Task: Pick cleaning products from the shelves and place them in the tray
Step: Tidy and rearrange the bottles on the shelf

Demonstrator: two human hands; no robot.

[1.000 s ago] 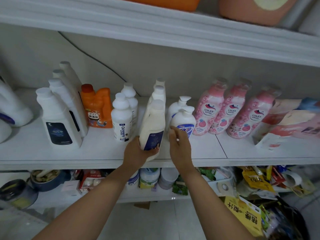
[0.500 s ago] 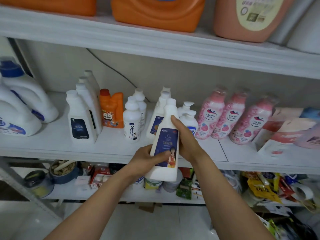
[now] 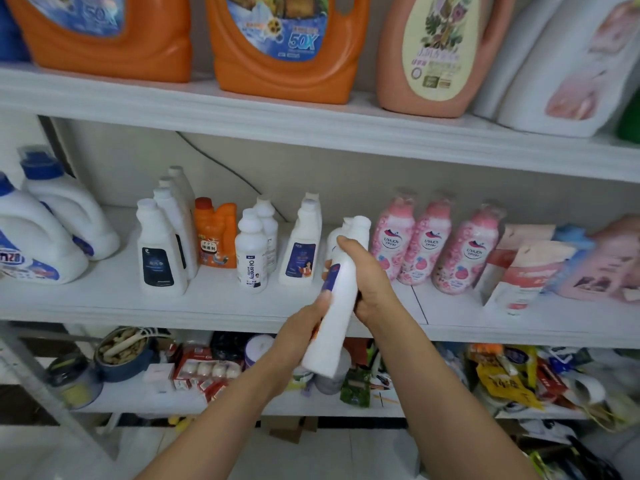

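White bottle (image 3: pixel 337 306) is off the middle shelf (image 3: pixel 214 306), held tilted in front of its edge, cap up and to the right. The left hand (image 3: pixel 298 332) wraps the lower body from the left. The right hand (image 3: pixel 369 277) curls round the upper part, one finger stretched toward the cap. Just right of the right hand stand three pink bottles (image 3: pixel 427 247). Left of the hands are two Oil enemy bottles (image 3: pixel 252 258) and one small orange bottle (image 3: pixel 214 237). Above sit two orange jugs (image 3: pixel 287 46). A pump bottle (image 3: pixel 331 245) behind the held one is mostly hidden.
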